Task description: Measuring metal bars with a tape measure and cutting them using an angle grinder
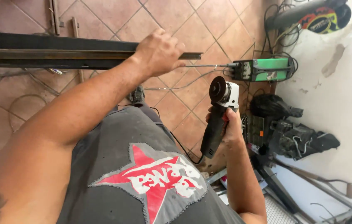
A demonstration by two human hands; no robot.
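My left hand [159, 52] reaches out over a long dark steel bar [60, 52] and closes on it near its right end. The bar runs level across the upper left of the view, above the tiled floor. My right hand [229, 126] grips the black body of an angle grinder [219, 110], held upright with its white head and dark disc on top. The disc sits a little below and to the right of the bar's end, not touching it. A black cord hangs from the grinder's base.
A green welding machine [267, 69] with cables stands on the terracotta tiles by the white wall [342, 103]. Black bags [296, 137], long-handled tools [321, 179] and a colourful helmet [323, 18] lie along that wall. Thin metal strips [53, 16] lie on the floor at the top left.
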